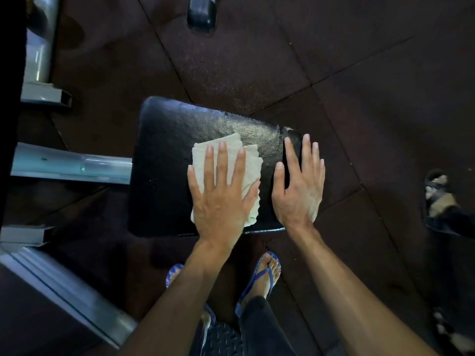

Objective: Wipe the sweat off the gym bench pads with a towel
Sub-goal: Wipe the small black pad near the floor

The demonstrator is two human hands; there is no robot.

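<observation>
dark rubber floor under black bench pad (180,150). left hand (221,199) flat, fingers spread, pressing folded towel (253,160) mid-pad; right hand (299,186) open, empty, bracing pad's right edge. advise firm, overlapping strokes.

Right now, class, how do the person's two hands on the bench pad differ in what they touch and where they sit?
The left hand presses flat on the folded towel; the right hand rests on the bare bench pad. The left hand sits mid-pad; the right hand overlaps the pad's right edge. Both are open, palms down, fingers spread.
</observation>
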